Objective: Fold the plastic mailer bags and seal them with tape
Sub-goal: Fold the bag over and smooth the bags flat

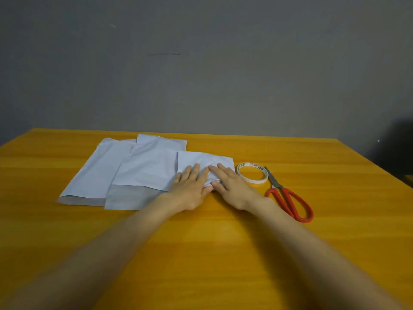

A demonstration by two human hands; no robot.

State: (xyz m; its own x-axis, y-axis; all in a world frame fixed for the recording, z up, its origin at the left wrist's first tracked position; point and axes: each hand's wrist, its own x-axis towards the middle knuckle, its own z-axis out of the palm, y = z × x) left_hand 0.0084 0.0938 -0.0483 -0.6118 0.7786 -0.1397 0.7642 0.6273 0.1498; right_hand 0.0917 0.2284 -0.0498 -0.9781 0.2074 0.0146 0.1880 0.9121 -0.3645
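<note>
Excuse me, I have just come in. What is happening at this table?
A person presses the left hand and the right hand flat on a folded white mailer bag on the yellow table. Two unfolded mailer bags lie overlapping to its left. The tape roll and the red-handled scissors lie untouched on its right.

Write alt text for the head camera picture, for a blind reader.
A person's left hand and right hand press flat on a folded white mailer bag on a yellow table. Two unfolded mailer bags lie to its left; a tape roll and red-handled scissors lie to its right.
</note>
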